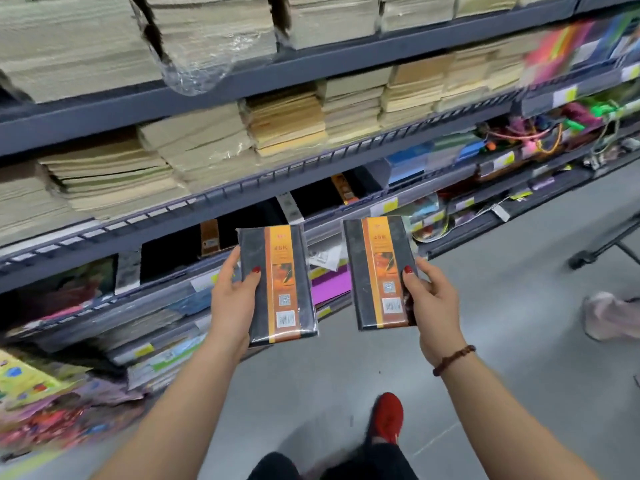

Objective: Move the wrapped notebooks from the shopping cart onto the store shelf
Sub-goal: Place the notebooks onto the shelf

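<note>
I hold two wrapped notebooks, dark grey with an orange band and barcode labels. My left hand (232, 299) grips the left wrapped notebook (280, 285) by its left edge. My right hand (433, 299) grips the right wrapped notebook (379, 275) by its right edge. Both notebooks hang upright in front of the store shelf (263, 188), just below a tier where similar black and orange notebooks (209, 237) stand. The shopping cart is only partly visible as a dark frame and wheel (588, 254) at the right.
Upper tiers hold stacks of beige paper pads (287, 123). Lower tiers carry colourful stationery and purple sheets (332, 285). Another person's pink shoe (609, 317) is on the grey floor at right. My red shoe (386, 420) is below.
</note>
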{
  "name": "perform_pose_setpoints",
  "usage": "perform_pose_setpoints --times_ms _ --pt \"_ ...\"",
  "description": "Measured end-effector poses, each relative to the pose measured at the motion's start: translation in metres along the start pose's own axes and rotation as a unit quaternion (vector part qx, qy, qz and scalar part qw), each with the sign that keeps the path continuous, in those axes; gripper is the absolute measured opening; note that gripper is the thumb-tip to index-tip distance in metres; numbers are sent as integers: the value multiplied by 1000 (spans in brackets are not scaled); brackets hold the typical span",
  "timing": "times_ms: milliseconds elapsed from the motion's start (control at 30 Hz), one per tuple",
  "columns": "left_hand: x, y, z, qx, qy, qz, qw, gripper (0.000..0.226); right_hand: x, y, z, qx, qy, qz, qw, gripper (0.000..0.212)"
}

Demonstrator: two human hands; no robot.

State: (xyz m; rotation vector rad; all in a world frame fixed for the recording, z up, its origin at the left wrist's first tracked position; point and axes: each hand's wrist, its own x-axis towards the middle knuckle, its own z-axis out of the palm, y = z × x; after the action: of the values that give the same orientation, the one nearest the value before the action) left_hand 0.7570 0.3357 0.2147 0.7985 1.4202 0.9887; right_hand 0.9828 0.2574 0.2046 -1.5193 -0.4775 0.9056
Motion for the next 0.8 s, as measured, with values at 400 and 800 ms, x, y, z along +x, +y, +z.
perform_pose_setpoints --times_ms 400,800 --pt "20 -4 114 -16 102 -25 994 45 143 -38 -39 -51 -105 28 993 22" --pt "74 -8 159 -13 119 -61 991 46 230 -26 -17 -89 -111 85 986 27"
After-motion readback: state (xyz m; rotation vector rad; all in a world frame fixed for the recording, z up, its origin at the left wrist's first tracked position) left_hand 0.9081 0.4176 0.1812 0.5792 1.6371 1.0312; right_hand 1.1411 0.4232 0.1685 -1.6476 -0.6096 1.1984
